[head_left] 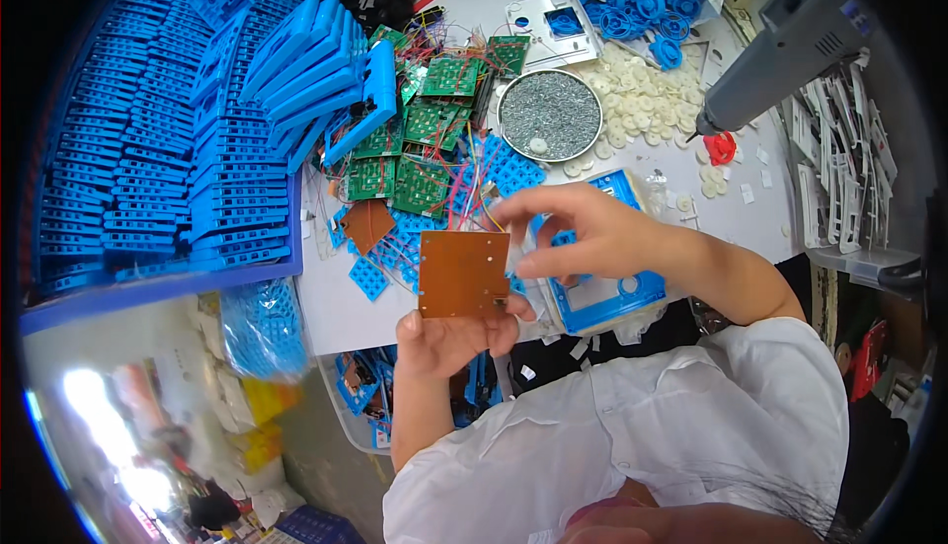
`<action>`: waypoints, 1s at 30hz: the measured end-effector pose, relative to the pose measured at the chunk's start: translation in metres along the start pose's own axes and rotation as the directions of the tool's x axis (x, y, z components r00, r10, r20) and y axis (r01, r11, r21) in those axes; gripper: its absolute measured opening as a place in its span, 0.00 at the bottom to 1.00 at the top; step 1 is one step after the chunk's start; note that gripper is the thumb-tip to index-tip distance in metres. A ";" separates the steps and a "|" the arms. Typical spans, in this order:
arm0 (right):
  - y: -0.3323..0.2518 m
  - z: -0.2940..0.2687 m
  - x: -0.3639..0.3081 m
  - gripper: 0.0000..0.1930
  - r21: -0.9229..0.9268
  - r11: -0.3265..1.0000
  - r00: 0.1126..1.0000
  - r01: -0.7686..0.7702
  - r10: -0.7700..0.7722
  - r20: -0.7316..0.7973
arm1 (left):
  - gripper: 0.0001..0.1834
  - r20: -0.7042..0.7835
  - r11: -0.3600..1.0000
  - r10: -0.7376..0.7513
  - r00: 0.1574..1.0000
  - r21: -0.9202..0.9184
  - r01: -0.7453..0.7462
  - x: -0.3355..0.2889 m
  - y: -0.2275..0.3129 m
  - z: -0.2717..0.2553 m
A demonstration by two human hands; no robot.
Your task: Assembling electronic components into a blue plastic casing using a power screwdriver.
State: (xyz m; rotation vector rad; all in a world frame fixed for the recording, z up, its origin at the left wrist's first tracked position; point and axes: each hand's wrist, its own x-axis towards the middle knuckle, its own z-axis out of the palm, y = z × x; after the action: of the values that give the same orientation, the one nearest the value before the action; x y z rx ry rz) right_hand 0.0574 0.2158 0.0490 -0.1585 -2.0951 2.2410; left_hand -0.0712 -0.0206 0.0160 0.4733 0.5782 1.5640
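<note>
My left hand (456, 342) grips a square brown circuit board (462, 274) by its lower edge, its flat face with small holes turned up. My right hand (592, 228) hovers at the board's right side, thumb and forefinger apart; I see nothing held between them. Beneath the right hand lies a blue plastic casing (632, 292) with a rectangular window. Behind the held board are blue keypad pieces (509, 164) and another brown board (367, 225). Green circuit boards (434, 121) with coloured wires are heaped beyond.
A round tin of small screws (550, 116) stands among white discs (642, 95). A grey electric screwdriver (780, 65) hangs at the right above a red piece (720, 147). Stacked blue casings (237, 149) fill a crate at left; white strips (844, 164) fill a right-hand bin.
</note>
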 end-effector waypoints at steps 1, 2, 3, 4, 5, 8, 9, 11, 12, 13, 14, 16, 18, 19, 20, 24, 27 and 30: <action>0.003 0.000 0.003 0.15 0.132 0.987 0.996 -0.086 0.081 0.048 | 0.52 -0.073 0.997 -0.007 0.997 0.083 0.013 0.001 -0.002 0.003; 0.007 0.000 0.004 0.13 0.183 0.976 0.991 -0.121 0.107 0.085 | 0.51 -0.145 0.986 -0.006 0.989 0.164 0.030 0.002 -0.002 0.009; 0.008 -0.001 0.005 0.12 0.232 0.960 0.984 -0.156 0.130 0.124 | 0.49 -0.217 0.969 0.001 0.976 0.243 0.053 0.000 -0.003 0.012; 0.006 0.001 0.005 0.11 0.241 0.961 0.989 -0.138 0.120 0.091 | 0.43 -0.347 0.940 0.014 0.938 0.324 0.106 -0.005 0.001 0.005; 0.001 0.002 0.004 0.10 0.249 0.961 0.992 -0.121 0.110 0.058 | 0.41 -0.385 0.895 0.199 0.901 0.446 -0.007 -0.006 -0.006 0.005; 0.000 0.006 0.003 0.09 0.100 0.994 0.999 -0.043 0.044 0.002 | 0.28 -0.280 0.721 0.575 0.769 0.618 -0.314 0.002 -0.032 0.012; 0.000 0.006 0.002 0.09 0.019 1.000 1.000 -0.014 0.014 -0.007 | 0.26 -0.328 0.754 0.556 0.763 0.586 -0.298 0.004 -0.036 0.016; -0.017 0.006 0.000 0.09 0.004 0.994 0.994 -0.108 0.108 -0.034 | 0.24 -0.428 0.811 0.518 0.741 0.522 -0.265 0.007 -0.042 0.027; -0.023 0.006 0.000 0.09 -0.004 0.988 0.987 -0.154 0.154 -0.049 | 0.21 -0.387 0.801 0.563 0.730 0.474 -0.366 0.010 -0.042 0.024; -0.016 0.005 0.002 0.09 0.057 0.992 0.990 -0.111 0.115 -0.081 | 0.21 -0.383 0.798 0.561 0.734 0.486 -0.357 0.011 -0.042 0.023; -0.003 0.003 0.003 0.09 0.117 0.991 0.989 -0.064 0.078 -0.122 | 0.21 -0.375 0.796 0.556 0.742 0.498 -0.345 0.012 -0.041 0.024; 0.000 -0.003 0.003 0.09 0.208 0.978 0.989 0.023 0.008 -0.149 | 0.21 -0.370 0.791 0.541 0.756 0.529 -0.307 0.014 -0.039 0.027; 0.000 -0.002 0.001 0.09 0.151 0.988 0.984 0.023 0.004 -0.176 | 0.20 -0.376 0.784 0.521 0.766 0.565 -0.256 0.015 -0.039 0.031; -0.001 -0.002 0.000 0.09 0.123 0.992 0.982 0.023 0.001 -0.189 | 0.19 -0.377 0.775 0.534 0.757 0.576 -0.260 0.016 -0.039 0.033; -0.003 -0.001 -0.002 0.09 0.109 0.994 0.981 0.002 0.019 -0.194 | 0.17 -0.378 0.766 0.547 0.747 0.587 -0.264 0.017 -0.039 0.034; -0.011 -0.004 -0.006 0.12 0.067 0.985 0.976 -0.159 0.167 -0.137 | 0.16 -0.314 0.538 0.679 0.664 0.828 -0.158 0.006 -0.051 0.020; -0.008 -0.008 -0.002 0.16 0.015 0.978 0.973 -0.209 0.209 -0.099 | 0.14 0.069 0.102 0.683 0.727 0.977 -0.188 0.009 -0.045 0.023; 0.001 -0.009 -0.001 0.18 -0.273 0.962 0.989 0.014 -0.054 -0.139 | 0.16 0.079 0.137 0.537 0.840 0.974 -0.179 0.008 -0.038 0.031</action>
State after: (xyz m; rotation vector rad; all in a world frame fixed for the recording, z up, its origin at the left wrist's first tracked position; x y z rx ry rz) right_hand 0.0597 0.2249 0.0474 -0.2884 -2.2940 1.8516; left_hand -0.0236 -0.0085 0.0164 1.4670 1.8769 1.5547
